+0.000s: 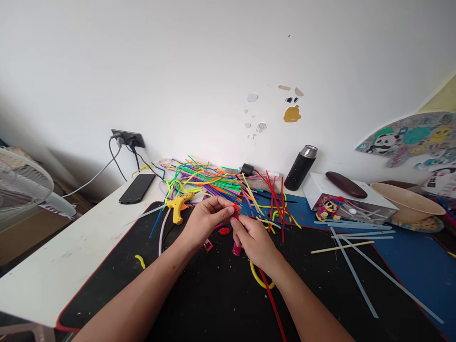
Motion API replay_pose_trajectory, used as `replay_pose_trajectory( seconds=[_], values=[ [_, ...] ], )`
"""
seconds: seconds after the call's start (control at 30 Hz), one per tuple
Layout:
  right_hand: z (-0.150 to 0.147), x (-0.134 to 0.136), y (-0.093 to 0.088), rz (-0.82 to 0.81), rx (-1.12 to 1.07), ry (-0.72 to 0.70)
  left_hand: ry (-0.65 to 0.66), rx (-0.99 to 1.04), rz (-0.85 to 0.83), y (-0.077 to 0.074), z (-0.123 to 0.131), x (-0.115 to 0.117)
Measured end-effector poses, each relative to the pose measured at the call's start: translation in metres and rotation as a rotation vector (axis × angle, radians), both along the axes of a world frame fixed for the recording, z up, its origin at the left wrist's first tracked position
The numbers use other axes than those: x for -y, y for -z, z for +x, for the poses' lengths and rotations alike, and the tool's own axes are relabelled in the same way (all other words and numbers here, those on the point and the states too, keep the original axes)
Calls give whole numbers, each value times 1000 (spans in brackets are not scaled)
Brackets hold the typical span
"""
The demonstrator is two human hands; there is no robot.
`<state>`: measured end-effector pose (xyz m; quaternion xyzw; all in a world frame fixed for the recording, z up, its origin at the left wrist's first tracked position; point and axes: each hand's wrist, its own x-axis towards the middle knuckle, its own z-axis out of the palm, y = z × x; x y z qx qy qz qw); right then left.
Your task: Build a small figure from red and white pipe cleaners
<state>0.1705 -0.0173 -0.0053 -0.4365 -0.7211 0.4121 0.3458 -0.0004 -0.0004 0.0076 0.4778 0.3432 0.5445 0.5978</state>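
Over the middle of the black mat, my left hand [212,216] pinches a small piece of red pipe cleaner [236,208]. My right hand [253,237] closes on the lower part of that same piece, thumbs almost meeting. A small red coil [224,231] lies just below my left fingers. Beneath the hands are two dark pink objects, partly hidden, one by my right fingers [236,249]. A yellow ring [257,275] and a long red pipe cleaner [272,304] lie by my right wrist. To the left rests a yellow hot glue gun [177,208].
Behind the hands lies a heap of coloured pipe cleaners [210,180]. Farther right are a black thermos [301,167], a white box [313,187], a small colourful figure [329,209] and several clear glue sticks [356,275]. On the left are a phone [137,188] and a fan [24,180].
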Motion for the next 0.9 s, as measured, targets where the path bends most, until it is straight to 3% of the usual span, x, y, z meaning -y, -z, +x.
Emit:
replay_pose_trajectory(
  seconds=[0.43,0.67,0.9],
  values=[
    [0,0,-1,2,-37,26,-134,45,2,0,1,-2],
    [0,-1,0,143,85,65,-171,-108,20,2,0,-3],
    [0,1,-2,99,120,47,-275,-323,132,5,0,-3]
  ],
)
